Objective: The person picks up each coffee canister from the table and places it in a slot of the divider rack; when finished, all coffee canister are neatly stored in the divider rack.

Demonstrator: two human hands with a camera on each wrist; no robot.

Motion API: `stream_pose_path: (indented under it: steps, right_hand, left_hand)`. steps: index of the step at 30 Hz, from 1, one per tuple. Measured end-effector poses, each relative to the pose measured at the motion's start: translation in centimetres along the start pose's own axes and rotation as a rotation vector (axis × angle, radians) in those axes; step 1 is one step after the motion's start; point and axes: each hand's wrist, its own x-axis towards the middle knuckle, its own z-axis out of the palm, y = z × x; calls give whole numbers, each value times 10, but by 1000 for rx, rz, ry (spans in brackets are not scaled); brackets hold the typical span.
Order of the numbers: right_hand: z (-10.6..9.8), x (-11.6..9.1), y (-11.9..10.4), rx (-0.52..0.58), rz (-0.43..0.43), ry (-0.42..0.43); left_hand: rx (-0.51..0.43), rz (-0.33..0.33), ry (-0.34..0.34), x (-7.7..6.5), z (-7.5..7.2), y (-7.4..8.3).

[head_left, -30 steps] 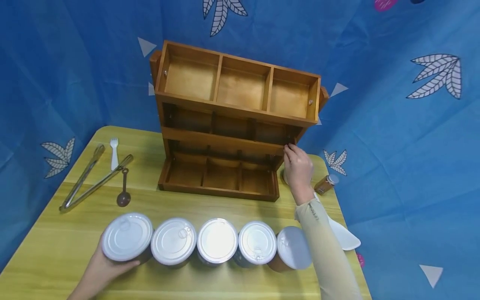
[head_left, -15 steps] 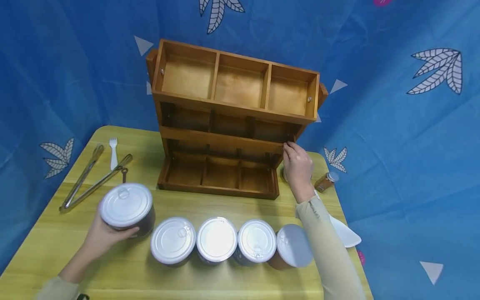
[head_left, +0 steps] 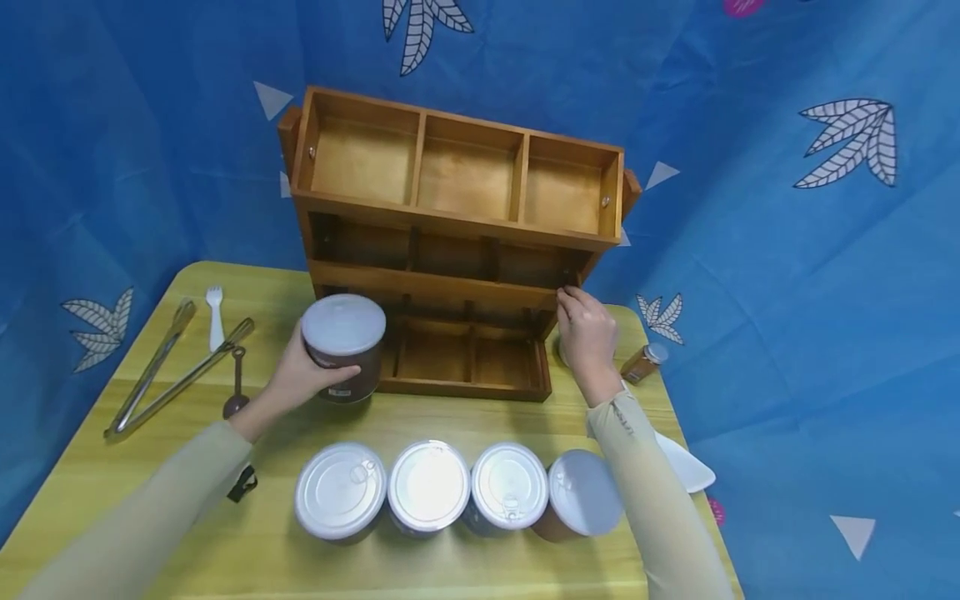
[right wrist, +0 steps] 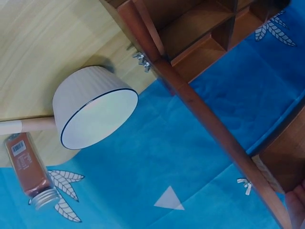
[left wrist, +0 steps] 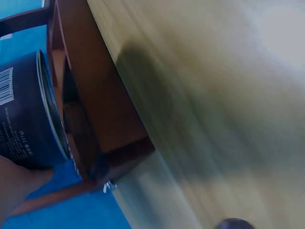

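In the head view my left hand [head_left: 300,375] grips a dark can with a white plastic lid [head_left: 343,323], its thumb across the near side. The can is raised in front of the left part of the three-tier wooden shelf [head_left: 442,282], overlapping the bottom tier's left compartment. The left wrist view shows the dark can [left wrist: 21,119] with its barcode, metal-rimmed base facing the bottom tier [left wrist: 97,86]. My right hand [head_left: 591,337] holds the right end of the middle tier, fingers at its edge. Several similar lidded cans stand in a row nearer me, including the leftmost can [head_left: 341,492].
Metal tongs [head_left: 183,379], a white fork [head_left: 216,321] and a brown spoon [head_left: 237,400] lie on the left. Right of the shelf are a white blue-rimmed cup [right wrist: 88,102], a jar with brown contents [head_left: 641,364] and a white utensil [head_left: 684,465]. Wing nuts [right wrist: 141,62] stick out from the shelf's side.
My left hand has lifted the leftmost can from the row and carried it forward and right to the shelf's lower left. My right hand has stayed on the middle tier.
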Motion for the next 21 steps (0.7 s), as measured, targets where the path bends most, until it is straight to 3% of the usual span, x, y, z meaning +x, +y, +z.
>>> stream_pose_path:
  steps: [6, 11, 16, 21]
  right_hand:
    - [0, -1, 3, -9, -18, -9]
    - [5, -7, 2, -6, -30, 9]
    - [5, -3, 4, -11, -25, 37]
    - [5, -3, 5, -7, -34, 52]
  left_hand:
    - [66, -79, -22, 33, 16, -9]
    - [62, -112, 54, 40, 27, -25]
    - [52, -80, 142, 50, 39, -35]
    - [44, -82, 162, 51, 45, -47]
